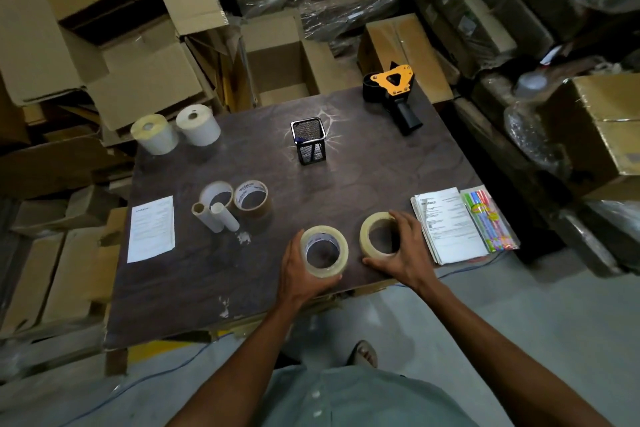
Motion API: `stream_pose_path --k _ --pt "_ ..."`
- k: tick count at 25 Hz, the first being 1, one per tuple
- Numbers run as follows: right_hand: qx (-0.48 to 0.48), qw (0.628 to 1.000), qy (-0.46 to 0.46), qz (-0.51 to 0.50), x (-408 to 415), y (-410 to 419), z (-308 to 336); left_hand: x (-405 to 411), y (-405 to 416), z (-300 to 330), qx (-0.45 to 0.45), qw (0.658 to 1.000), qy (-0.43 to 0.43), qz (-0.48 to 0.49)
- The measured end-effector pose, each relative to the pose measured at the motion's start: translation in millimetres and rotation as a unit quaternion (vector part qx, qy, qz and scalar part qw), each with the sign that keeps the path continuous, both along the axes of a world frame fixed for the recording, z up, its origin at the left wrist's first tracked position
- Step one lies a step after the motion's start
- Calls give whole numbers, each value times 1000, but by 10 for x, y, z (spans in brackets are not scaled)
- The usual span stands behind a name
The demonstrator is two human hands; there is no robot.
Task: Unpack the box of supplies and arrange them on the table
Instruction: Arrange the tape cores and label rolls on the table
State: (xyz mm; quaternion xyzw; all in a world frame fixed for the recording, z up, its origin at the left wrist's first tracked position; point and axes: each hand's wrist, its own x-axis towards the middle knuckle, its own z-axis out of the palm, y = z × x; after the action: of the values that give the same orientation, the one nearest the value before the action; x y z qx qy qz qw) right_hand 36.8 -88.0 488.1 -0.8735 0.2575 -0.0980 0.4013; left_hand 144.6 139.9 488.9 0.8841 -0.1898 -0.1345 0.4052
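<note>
The table (363,163) carries the unpacked supplies; the source box cannot be identified among the cartons beyond it. Past both hands, on the far right, lies the tape dispenser (393,94); on the far left stand two white label rolls (176,130). A stack of printed papers (450,225) lies just beside the right hand's outer side, with a packet of markers (491,222) at its far edge. A single printed sheet (150,229) lies well to the left of the left hand. A mesh pen holder (310,140) stands straight ahead of the hands.

Ahead of the left hand sit two tape rolls (235,196) with two cardboard cores (214,217) leaning on them.

The left hand (298,270) is curled around a clear tape roll (323,250), thumb and fingers gripping its outer wall. The right hand (405,253) is spread over a cream tape roll (379,234), fingers wrapped on its right rim, thumb flat on the table at the near side.

Assessment: both rolls appear to be in placement. Recommended practice: set each flat on its face, level with its neighbour, rolls near but not touching, clear of the papers, then release straight upward so neither shifts.
</note>
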Motion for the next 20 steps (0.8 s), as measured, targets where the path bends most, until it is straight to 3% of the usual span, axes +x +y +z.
stream_pose_path --k 9,15,20 --pt "-6 998 -43 -40 118 107 83 295 -99 370 -67 996 -52 -18" --pt "7 992 -116 -40 798 204 661 909 -68 957 -160 978 -131 -8" --pt "-25 989 -148 2 1645 133 1092 1644 -13 1275 -175 972 -148 44"
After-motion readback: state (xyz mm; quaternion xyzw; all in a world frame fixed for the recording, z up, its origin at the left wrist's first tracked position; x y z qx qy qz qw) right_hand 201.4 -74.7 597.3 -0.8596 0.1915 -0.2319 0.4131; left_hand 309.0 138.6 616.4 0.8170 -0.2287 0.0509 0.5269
